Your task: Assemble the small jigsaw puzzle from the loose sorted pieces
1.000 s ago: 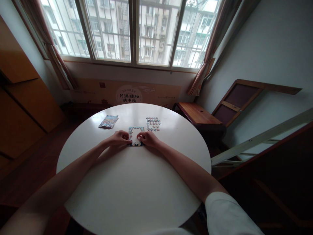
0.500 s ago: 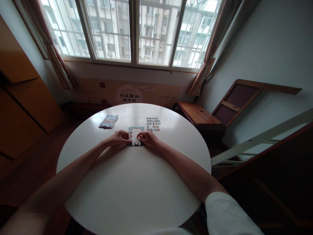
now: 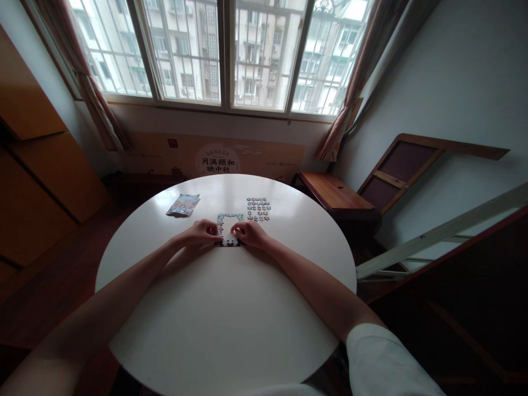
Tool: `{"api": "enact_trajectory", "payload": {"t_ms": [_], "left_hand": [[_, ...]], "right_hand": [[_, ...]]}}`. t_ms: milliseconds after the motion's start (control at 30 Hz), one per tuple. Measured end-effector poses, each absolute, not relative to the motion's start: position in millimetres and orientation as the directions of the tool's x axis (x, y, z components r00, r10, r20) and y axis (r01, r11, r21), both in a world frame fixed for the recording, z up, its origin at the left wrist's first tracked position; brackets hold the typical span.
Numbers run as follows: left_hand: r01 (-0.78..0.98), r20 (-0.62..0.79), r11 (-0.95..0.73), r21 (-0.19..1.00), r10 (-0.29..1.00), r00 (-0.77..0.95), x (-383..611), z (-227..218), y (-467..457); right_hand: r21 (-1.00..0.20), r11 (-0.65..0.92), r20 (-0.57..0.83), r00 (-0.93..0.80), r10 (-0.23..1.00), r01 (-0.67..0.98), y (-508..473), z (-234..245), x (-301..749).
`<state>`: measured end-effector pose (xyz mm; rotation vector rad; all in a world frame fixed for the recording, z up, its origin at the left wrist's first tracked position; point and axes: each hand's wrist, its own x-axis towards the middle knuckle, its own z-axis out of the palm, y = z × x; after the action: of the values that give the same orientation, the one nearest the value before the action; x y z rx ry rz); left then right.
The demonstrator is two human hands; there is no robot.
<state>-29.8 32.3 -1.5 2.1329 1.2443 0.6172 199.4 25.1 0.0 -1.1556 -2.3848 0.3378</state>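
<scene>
A jigsaw puzzle border (image 3: 230, 215) lies flat on the white round table (image 3: 223, 308), joined into a rectangle whose middle shows bare tabletop. Its lower edge is dark, its upper edge pale blue. My left hand (image 3: 204, 232) is closed, its fingertips on the lower left side of the border. At the right side, my right hand (image 3: 251, 234) is closed too, thumb and index finger curled in over the border and covering part of it. Any single piece between those fingers is too small to make out. Several loose puzzle pieces (image 3: 258, 208) lie in rows just beyond my right hand.
A colourful printed packet (image 3: 183, 205) rests on the table at the back left. Past the table's right edge stands a wooden bench (image 3: 336, 191). Behind the table, a long printed cardboard box (image 3: 165, 157) is under the barred window (image 3: 225, 55).
</scene>
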Motion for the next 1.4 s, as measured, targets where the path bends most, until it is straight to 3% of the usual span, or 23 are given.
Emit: {"api": "enact_trajectory", "payload": {"t_ms": [1400], "left_hand": [[0.616, 0.101, -0.389, 0.684, 0.888, 0.449, -30.4, -3.2, 32.9]], "right_hand": [[-0.375, 0.624, 0.308, -0.543, 0.781, 0.685, 26.4, -1.2, 199.2]]}}
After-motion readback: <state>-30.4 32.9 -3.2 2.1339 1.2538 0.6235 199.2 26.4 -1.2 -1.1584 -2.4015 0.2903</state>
